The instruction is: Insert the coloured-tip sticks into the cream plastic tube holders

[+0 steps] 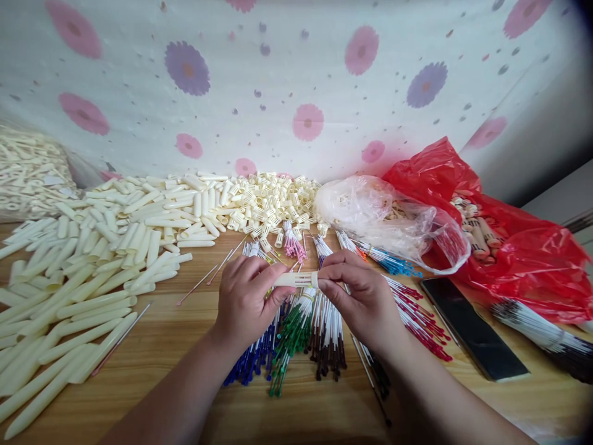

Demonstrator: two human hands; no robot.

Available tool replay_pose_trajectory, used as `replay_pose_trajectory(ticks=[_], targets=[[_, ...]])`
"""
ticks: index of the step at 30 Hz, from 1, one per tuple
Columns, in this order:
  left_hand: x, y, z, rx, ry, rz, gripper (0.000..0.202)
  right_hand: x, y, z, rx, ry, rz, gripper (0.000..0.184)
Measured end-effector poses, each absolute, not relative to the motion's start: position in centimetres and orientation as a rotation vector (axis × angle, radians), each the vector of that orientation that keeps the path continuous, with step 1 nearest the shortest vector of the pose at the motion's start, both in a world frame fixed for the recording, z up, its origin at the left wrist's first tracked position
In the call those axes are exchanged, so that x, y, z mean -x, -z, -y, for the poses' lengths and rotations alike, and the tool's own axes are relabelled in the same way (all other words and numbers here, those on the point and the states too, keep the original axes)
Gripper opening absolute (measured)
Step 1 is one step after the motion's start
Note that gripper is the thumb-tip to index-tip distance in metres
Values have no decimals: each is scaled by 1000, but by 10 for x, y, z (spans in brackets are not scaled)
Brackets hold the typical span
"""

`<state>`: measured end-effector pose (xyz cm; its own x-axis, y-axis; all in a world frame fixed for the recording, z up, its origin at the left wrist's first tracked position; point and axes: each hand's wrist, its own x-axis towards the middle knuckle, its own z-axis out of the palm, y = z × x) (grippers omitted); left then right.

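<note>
A short cream slotted pen barrel (295,280) is held level between my two hands, in front of me above the table. My left hand (243,298) pinches its left part between thumb and fingers. On the right, my right hand (364,300) grips the pale collar at the other end; the fingertips hide part of it. Thin coloured strips show through the slots. Beneath the hands lie bundles of pen refills with white stems: blue ones (254,357), green ones (293,339), brown ones (328,337) and red ones (419,321).
Cream tapered pen barrels (106,247) cover the left side. Slotted pieces (271,201) are heaped at the back. A clear bag (361,204), a red bag (523,247), a black phone (472,327) and a black-tipped refill bundle (546,334) lie right. A flowered curtain (278,74) hangs behind.
</note>
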<state>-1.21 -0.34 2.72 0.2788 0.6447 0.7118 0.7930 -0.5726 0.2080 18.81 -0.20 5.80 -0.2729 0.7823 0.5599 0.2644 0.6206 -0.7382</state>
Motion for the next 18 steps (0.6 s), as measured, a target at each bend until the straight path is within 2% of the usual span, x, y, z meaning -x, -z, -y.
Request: replay_pose_trajectory(ticks=[6,13,16,18], targets=[[13,-25,3,2329,1119,1343,32,-187,-51,-1,863,-738,1770,10],[13,-26,3,2313,1127,1362,30,-185,-52,3,827,-1041,1631,13],[16,-23,-1,2367,1259,1431,29,-193,-53,-3,810,-1027,1619,12],[19,-19,-5,2364,1510,1577,26,-203,-54,-12,865,-862,1565,13]])
